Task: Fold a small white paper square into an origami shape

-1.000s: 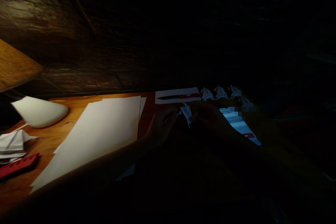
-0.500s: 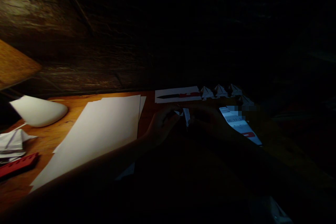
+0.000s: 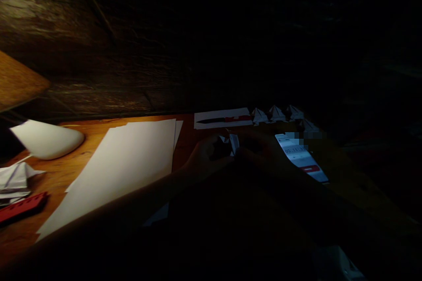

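Observation:
Between my two hands is a small piece of folded white paper (image 3: 234,142), partly covered by the fingers. My left hand (image 3: 205,154) curls round its left side with the fingers closed on it. From the other side my right hand (image 3: 255,151), deep in shadow, pinches the paper's lower right edge. Beyond the hands, a knife (image 3: 224,119) with a dark blade and red handle rests on a white sheet (image 3: 201,115). Several folded paper shapes (image 3: 276,113) stand in a row to the right of the knife.
A stack of white paper (image 3: 132,158) covers the table (image 3: 94,124) left of my hands. Further left are a lamp (image 3: 49,140), a crumpled-looking folded paper (image 3: 15,180) and a red object (image 3: 24,208). A lit phone (image 3: 301,158) lies on the right. A dark wall (image 3: 132,52) rises behind.
My right thumb and fingers have shifted slightly on the folded paper, and my left hand's grip has moved a little. The things on the table stay where they were.

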Motion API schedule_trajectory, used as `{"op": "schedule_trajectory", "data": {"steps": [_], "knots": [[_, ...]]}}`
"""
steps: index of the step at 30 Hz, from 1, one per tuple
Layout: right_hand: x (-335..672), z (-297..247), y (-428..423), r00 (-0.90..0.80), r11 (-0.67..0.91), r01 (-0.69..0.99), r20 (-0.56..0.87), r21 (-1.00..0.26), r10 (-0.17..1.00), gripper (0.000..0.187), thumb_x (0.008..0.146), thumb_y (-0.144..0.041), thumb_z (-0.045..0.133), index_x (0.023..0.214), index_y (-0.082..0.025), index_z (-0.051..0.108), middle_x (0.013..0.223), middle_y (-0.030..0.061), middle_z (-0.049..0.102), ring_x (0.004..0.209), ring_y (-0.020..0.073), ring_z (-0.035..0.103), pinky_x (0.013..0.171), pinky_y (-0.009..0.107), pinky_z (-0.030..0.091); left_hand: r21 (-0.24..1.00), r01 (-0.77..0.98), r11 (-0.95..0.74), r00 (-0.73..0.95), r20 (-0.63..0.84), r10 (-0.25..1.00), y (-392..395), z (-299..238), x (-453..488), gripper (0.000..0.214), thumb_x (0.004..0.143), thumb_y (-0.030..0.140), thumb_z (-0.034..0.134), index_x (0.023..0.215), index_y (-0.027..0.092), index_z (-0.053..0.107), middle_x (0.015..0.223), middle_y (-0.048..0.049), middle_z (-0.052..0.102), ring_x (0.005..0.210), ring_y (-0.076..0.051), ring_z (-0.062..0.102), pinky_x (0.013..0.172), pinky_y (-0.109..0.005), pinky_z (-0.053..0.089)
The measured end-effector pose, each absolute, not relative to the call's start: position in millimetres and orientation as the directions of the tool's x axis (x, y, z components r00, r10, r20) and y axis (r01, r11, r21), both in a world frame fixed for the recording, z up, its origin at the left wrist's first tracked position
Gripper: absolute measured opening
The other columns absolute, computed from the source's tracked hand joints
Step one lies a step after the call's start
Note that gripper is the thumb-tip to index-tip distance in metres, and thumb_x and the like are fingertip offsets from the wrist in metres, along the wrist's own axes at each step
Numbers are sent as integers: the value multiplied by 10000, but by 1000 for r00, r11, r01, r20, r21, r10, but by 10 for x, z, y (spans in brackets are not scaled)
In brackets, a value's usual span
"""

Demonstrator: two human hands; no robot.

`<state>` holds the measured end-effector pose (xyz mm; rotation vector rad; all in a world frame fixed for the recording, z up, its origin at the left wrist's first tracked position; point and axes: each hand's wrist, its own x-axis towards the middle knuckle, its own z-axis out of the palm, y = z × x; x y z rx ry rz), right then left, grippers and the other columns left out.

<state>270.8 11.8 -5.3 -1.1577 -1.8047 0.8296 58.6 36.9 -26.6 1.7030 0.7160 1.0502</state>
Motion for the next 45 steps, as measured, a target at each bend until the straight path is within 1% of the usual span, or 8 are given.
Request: {"op": "schedule_trajectory", "data": {"steps": [4,11,19,25,30,33,40,45], "knots": [[2714,-43,110,-249,370,422,286,-828,925,432,867,-219,634,1295,-281,647,918,14,741,776,177,673,684,319,524,926,-6,-377,460,337,822,368,-257,577,380,783,183,737,1143,161,616,1104,-102,731,1048,-240,710,939,-416,594],[2714,-38,106,-254,379,459,290,-803,923,446,853,-210,633,1292,-280,660,849,6,722,701,159,634,611,291,483,931,-20,-366,485,329,810,380,-292,549,571,734,181,775,1258,160,552,1193,-137,693,1116,-268,683,979,-448,575],[2709,-29,96,-282,376,417,275,-827,919,466,853,-188,626,1306,-289,658,953,19,748,804,173,671,706,312,524,930,-62,-363,535,338,774,411,-308,546,483,766,163,728,1224,198,579,1139,-117,707,1063,-266,703,912,-435,604],[2725,-27,80,-344,391,372,267,-841,900,519,889,-194,591,1387,-345,592,1092,18,741,920,191,690,784,339,552,947,-43,-319,534,292,793,424,-349,530,542,734,197,766,1238,183,568,1113,-102,691,1028,-246,695,902,-410,594],[2718,-9,87,-339,424,438,291,-793,894,527,886,-208,605,1394,-346,586,1109,14,745,892,196,693,774,346,550,957,-57,-285,554,268,788,421,-321,545,465,743,207,772,1175,189,601,1065,-75,691,975,-219,690,871,-376,591],[2713,-5,95,-336,429,436,299,-791,893,528,891,-210,606,1400,-352,578,1151,11,744,941,201,702,806,350,555,957,-44,-288,558,263,787,421,-280,545,425,736,200,773,1130,184,616,1013,-56,687,920,-197,680,824,-340,589],[2728,-29,104,-403,474,414,310,-777,861,481,914,-255,607,1382,-363,595,1295,19,693,1159,250,662,999,453,518,968,16,-251,552,201,810,419,-330,514,480,724,222,778,1170,191,603,982,-46,683,874,-191,670,774,-329,588],[2746,-25,107,-403,511,410,353,-755,844,530,895,-217,621,1400,-374,576,1326,-1,676,1174,246,656,1004,437,520,983,15,-183,464,156,872,426,-457,473,559,656,279,845,1152,197,601,1021,-66,690,917,-224,677,788,-359,581]]}}
